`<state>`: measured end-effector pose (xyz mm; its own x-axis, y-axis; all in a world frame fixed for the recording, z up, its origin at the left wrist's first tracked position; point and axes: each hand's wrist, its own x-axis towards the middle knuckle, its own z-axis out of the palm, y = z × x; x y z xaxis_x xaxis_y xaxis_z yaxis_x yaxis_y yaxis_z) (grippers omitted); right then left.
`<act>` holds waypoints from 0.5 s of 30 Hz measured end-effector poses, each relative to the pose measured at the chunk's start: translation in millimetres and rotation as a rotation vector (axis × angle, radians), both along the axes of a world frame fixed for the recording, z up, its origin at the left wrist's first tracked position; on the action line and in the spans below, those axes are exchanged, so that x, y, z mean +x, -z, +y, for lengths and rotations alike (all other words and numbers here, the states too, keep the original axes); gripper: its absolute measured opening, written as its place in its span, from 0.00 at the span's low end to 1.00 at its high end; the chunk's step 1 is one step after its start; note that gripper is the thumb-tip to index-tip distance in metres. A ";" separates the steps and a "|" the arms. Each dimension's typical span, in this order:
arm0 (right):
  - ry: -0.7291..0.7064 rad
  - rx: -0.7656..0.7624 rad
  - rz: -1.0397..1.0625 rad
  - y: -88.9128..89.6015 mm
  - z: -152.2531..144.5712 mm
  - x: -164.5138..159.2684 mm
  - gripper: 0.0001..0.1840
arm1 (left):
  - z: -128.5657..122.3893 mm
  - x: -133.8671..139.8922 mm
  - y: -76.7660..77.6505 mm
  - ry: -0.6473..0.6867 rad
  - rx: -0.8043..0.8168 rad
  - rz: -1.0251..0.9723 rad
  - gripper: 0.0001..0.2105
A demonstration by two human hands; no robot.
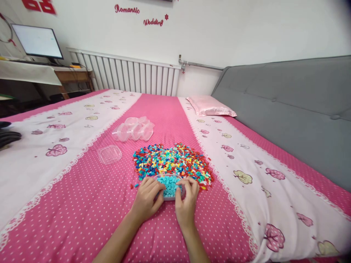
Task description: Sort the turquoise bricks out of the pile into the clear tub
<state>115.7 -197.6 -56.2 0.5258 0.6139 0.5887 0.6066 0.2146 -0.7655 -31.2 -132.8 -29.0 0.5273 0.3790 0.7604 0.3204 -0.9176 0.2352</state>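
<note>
A clear plastic container (169,198) full of small light-blue building bricks (169,185) sits on the bed in front of me. At its left side, my left hand (148,196) has its fingers curled over the rim, with the thumb near the front edge. My right hand (187,199) grips the right side, thumb and index finger bent over the edge beside the bricks. Just behind the container spreads a pile of mixed bricks (170,159) in red, blue, yellow, green and white. Whether a single brick is pinched in either hand is too small to tell.
Several clear empty containers (134,129) lie stacked together beyond the pile, to the left. A clear lid or shallow tub (109,155) rests nearer. A pink pillow (210,106) lies by the grey headboard (287,98). Dark objects (9,137) are at the left edge.
</note>
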 end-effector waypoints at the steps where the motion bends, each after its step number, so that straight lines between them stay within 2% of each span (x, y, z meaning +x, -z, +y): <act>1: -0.010 -0.002 0.008 0.2 -0.3 0.2 0.08 | -0.1 0.0 0.0 0.000 -0.001 0.001 0.06; 7: -0.046 -0.005 0.054 2.1 -1.9 0.9 0.10 | -0.3 -0.1 0.5 -0.006 -0.010 0.002 0.07; 15: -0.022 0.006 0.119 4.5 0.3 1.2 0.13 | -0.1 -0.1 1.1 0.005 -0.009 0.004 0.07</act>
<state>116.9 -197.4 -60.8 0.5786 0.6227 0.5267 0.5064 0.2319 -0.8305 -31.3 -132.9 -30.1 0.5324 0.3834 0.7547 0.3165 -0.9171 0.2426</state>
